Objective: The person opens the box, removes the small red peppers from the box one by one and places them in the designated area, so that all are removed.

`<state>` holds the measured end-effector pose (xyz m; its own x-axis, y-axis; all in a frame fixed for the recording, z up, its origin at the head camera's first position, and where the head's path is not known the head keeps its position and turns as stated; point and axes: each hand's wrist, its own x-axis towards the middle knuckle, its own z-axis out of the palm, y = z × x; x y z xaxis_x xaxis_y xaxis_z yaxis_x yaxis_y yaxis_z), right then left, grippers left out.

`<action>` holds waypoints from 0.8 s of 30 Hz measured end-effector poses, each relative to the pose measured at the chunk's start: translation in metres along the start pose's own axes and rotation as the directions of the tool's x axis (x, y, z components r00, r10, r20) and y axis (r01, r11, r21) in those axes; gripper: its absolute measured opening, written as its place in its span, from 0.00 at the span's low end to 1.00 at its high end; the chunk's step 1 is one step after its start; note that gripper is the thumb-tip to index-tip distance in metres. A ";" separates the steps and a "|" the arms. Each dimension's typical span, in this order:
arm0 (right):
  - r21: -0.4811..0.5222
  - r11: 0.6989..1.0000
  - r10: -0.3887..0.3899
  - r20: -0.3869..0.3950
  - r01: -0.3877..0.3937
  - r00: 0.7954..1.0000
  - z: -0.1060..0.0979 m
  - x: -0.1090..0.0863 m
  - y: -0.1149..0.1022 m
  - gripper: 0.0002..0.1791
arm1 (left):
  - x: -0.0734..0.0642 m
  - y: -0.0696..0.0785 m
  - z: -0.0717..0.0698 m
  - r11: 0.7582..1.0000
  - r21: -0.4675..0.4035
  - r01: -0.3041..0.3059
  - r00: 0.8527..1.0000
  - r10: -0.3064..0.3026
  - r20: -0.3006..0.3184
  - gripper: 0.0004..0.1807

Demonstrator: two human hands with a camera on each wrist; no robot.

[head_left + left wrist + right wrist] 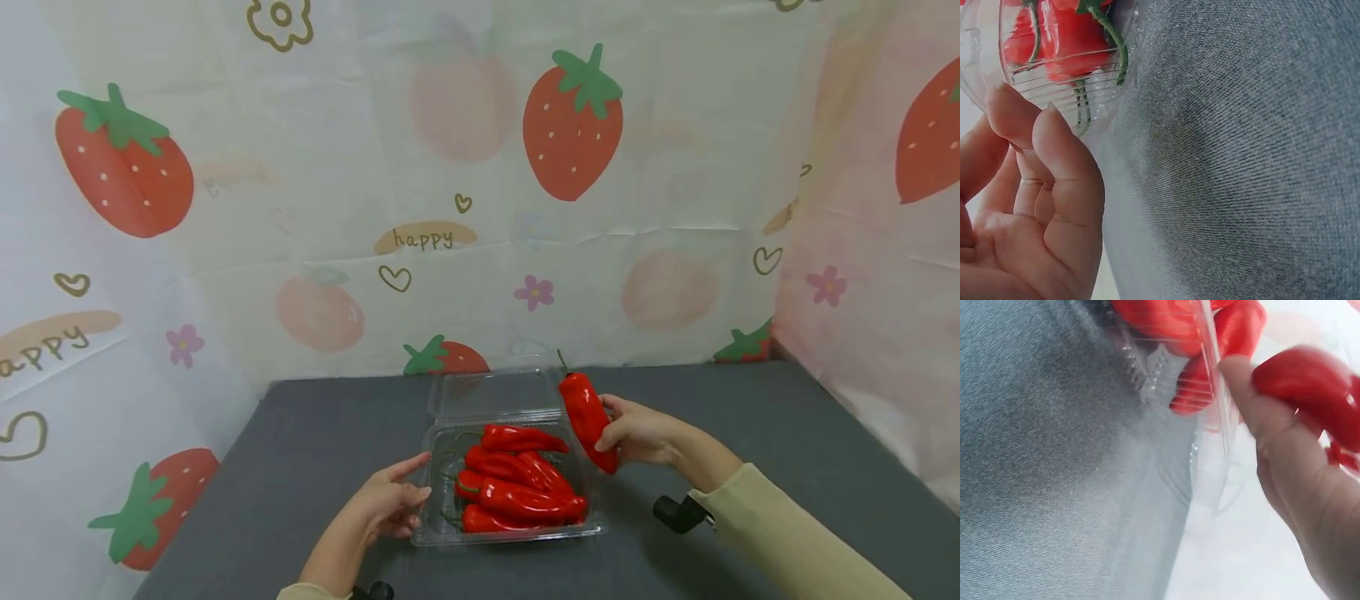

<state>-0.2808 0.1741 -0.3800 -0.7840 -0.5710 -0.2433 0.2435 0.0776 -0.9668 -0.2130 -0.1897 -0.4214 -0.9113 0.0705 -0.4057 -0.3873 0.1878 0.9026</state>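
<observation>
A clear plastic clamshell box (504, 540) stands on the table with its lid (498, 393) folded back, and several long red peppers (517, 498) lie in it. My right hand (645, 432) grips another red pepper (587, 417) between thumb and fingers at the box's right edge, its green stem pointing up. In the right wrist view that held pepper (1310, 387) is beside the box wall. At the box's left side is my left hand (384, 502), index finger extended to the rim and thumb below. Its fingertips are by the clear wall in the left wrist view.
A dark grey cloth (322, 442) covers the table. Behind it hangs a pale curtain (345, 183) printed with strawberries, and another pinkish sheet (885, 350) closes the right side. Black wrist mounts (677, 514) show at the wrists.
</observation>
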 end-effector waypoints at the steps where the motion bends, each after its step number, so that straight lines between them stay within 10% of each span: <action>1: -0.003 1.000 -0.002 0.005 0.002 1.000 -0.001 0.000 0.000 0.37 | 0.000 0.000 0.000 1.000 0.002 0.001 1.000 -0.001 -0.002 0.34; 24: 0.017 1.000 0.002 -0.080 -0.001 0.997 -0.015 -0.005 0.012 0.43 | 0.001 0.001 -0.001 1.000 0.011 -0.013 1.000 0.013 0.017 0.34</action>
<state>-0.2822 0.1902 -0.3915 -0.8268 -0.5035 -0.2508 0.2538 0.0639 -0.9651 -0.2142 -0.1909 -0.4209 -0.9136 0.0895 -0.3967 -0.3741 0.1978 0.9061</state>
